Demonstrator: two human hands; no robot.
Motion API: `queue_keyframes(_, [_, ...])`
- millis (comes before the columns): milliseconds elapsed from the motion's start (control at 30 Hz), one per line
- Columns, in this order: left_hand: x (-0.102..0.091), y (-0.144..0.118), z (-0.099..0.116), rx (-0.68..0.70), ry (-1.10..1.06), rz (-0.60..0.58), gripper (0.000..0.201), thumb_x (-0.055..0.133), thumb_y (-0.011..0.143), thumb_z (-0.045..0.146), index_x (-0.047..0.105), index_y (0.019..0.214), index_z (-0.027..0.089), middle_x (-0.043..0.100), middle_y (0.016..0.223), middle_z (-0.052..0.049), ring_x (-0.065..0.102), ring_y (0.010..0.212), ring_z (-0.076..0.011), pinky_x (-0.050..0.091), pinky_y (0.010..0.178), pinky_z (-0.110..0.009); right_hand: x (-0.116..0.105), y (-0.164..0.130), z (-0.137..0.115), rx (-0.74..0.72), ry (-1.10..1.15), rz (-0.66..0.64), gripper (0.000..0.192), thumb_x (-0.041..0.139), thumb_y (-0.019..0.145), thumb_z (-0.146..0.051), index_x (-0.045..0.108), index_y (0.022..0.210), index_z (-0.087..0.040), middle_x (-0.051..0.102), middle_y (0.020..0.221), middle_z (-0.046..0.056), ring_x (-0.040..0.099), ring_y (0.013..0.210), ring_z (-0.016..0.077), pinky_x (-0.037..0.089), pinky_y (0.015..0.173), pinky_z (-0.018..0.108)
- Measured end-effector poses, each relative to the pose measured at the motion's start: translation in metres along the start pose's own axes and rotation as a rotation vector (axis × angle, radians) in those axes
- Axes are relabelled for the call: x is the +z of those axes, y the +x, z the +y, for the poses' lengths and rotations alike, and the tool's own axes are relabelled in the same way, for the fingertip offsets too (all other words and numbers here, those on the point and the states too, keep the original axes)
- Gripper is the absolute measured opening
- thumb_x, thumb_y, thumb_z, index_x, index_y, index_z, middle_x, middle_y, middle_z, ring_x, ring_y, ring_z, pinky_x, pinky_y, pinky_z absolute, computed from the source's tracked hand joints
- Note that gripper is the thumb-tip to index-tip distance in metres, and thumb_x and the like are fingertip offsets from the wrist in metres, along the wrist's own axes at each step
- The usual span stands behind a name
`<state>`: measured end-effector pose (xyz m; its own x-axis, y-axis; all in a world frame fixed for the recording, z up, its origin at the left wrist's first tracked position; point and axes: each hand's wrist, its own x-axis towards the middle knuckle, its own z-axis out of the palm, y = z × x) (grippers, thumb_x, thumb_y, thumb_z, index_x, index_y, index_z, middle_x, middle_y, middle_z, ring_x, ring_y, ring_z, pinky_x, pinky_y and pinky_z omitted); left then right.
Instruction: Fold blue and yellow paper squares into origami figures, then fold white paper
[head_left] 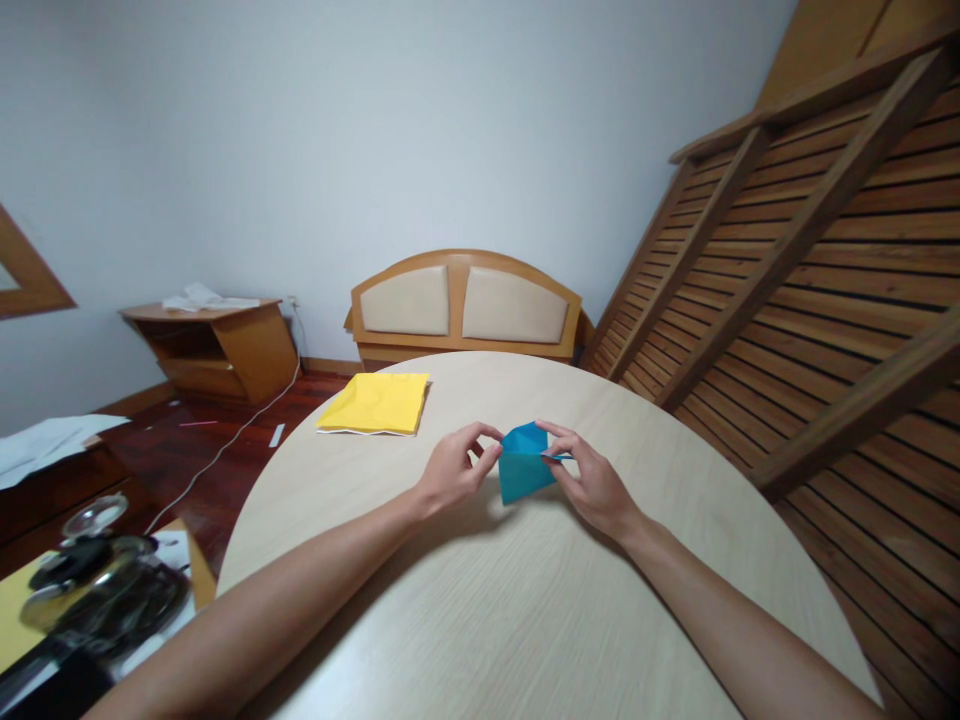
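A small folded blue paper is held just above the round pale wooden table, near its middle. My left hand pinches the paper's left edge between thumb and fingers. My right hand pinches its right side, where a thin folded flap sticks out. Both forearms reach in from the near edge of the table.
A stack of yellow paper lies on the table's far left part. Beyond the table stand a wooden headboard and a low wooden cabinet. A slatted wooden frame leans at the right. A dark kettle-like object sits at the lower left.
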<state>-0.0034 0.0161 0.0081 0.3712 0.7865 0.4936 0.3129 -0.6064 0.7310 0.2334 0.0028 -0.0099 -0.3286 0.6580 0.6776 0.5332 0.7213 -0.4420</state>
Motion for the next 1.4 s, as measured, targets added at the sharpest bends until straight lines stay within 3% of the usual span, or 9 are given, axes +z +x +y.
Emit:
queue_keyframes(233, [0.0, -0.002, 0.002, 0.117, 0.095, -0.004, 0.023, 0.058, 0.088, 0.035, 0.067, 0.104, 0.02, 0.06, 0.124, -0.011, 0.061, 0.08, -0.0165, 0.05, 0.061, -0.026, 0.0, 0.002, 0.0, 0.01, 0.017, 0.041, 0.002, 0.051, 0.095, -0.024, 0.05, 0.096, -0.025, 0.059, 0.135, 0.012, 0.053, 0.128, 0.0255, 0.044, 0.104, 0.048])
queue_keyframes(433, [0.008, 0.001, -0.011, -0.003, 0.147, -0.064, 0.02, 0.054, 0.09, 0.032, 0.068, 0.087, 0.018, 0.067, 0.077, -0.004, 0.058, 0.063, -0.0147, 0.045, 0.057, -0.024, 0.0, 0.002, -0.001, 0.023, 0.045, 0.032, 0.002, 0.05, 0.097, -0.027, 0.051, 0.096, -0.025, 0.062, 0.127, 0.01, 0.057, 0.122, 0.024, 0.045, 0.102, 0.045])
queue_keyframes(600, [0.009, 0.005, -0.012, -0.091, -0.081, 0.017, 0.023, 0.056, 0.089, 0.037, 0.06, 0.078, 0.017, 0.065, 0.07, -0.003, 0.061, 0.061, -0.0146, 0.045, 0.055, -0.023, 0.006, -0.004, 0.006, 0.216, 0.12, 0.034, 0.029, 0.059, 0.093, -0.038, 0.049, 0.117, -0.024, 0.067, 0.117, 0.01, 0.065, 0.108, 0.0253, 0.054, 0.09, 0.043])
queue_keyframes(733, [0.006, 0.008, -0.01, -0.192, -0.265, 0.077, 0.034, 0.059, 0.085, 0.05, 0.053, 0.077, 0.018, 0.063, 0.061, -0.001, 0.063, 0.057, -0.0148, 0.043, 0.049, -0.022, 0.008, -0.006, 0.01, 0.316, 0.256, 0.002, 0.046, 0.062, 0.091, -0.042, 0.044, 0.128, -0.023, 0.067, 0.119, 0.012, 0.066, 0.108, 0.0265, 0.058, 0.082, 0.041])
queue_keyframes(933, [0.003, 0.01, -0.011, -0.287, -0.433, 0.14, 0.047, 0.064, 0.077, 0.063, 0.048, 0.081, 0.019, 0.061, 0.057, 0.002, 0.062, 0.053, -0.0144, 0.045, 0.046, -0.021, 0.007, -0.002, 0.009, 0.339, 0.318, 0.046, 0.038, 0.061, 0.091, -0.045, 0.054, 0.119, -0.021, 0.069, 0.109, 0.01, 0.068, 0.094, 0.0227, 0.056, 0.083, 0.038])
queue_keyframes(1100, [0.002, 0.013, -0.011, -0.31, -0.567, 0.161, 0.052, 0.069, 0.072, 0.064, 0.044, 0.083, 0.02, 0.061, 0.058, 0.003, 0.063, 0.051, -0.0137, 0.043, 0.045, -0.02, 0.005, -0.001, 0.01, 0.341, 0.381, 0.054, 0.035, 0.063, 0.088, -0.049, 0.061, 0.108, -0.02, 0.07, 0.105, 0.009, 0.067, 0.094, 0.023, 0.056, 0.08, 0.035])
queue_keyframes(1233, [0.001, 0.015, -0.01, -0.321, -0.59, 0.177, 0.052, 0.07, 0.072, 0.063, 0.042, 0.081, 0.02, 0.06, 0.057, 0.004, 0.065, 0.051, -0.0145, 0.043, 0.044, -0.019, 0.005, 0.002, 0.007, 0.395, 0.409, 0.071, 0.035, 0.061, 0.087, -0.054, 0.064, 0.096, -0.02, 0.071, 0.09, 0.006, 0.067, 0.082, 0.0217, 0.056, 0.07, 0.032])
queue_keyframes(1400, [0.001, 0.013, -0.012, -0.341, -0.565, 0.205, 0.047, 0.069, 0.074, 0.058, 0.042, 0.08, 0.02, 0.059, 0.058, 0.005, 0.068, 0.053, -0.0155, 0.043, 0.043, -0.018, 0.005, 0.005, 0.006, 0.441, 0.46, 0.125, 0.04, 0.067, 0.082, -0.056, 0.065, 0.1, -0.02, 0.071, 0.096, 0.009, 0.067, 0.085, 0.023, 0.057, 0.072, 0.034])
